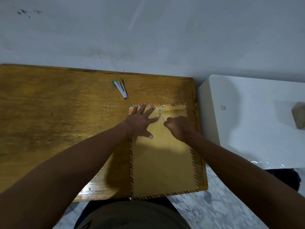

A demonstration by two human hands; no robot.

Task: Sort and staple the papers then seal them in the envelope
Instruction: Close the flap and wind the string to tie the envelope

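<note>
Sealing step: left hand [140, 123] is pressing flat, fingers spread, on the envelope [163, 162]; right hand [177, 128] is pinching its string [162, 118], probably needing winding next.

Single head-worn view, looking steeply down and forward from close above the brown wooden table [49, 121]. The pale wall [148, 30] lies far; the person's lap sits at the near edge.
</note>
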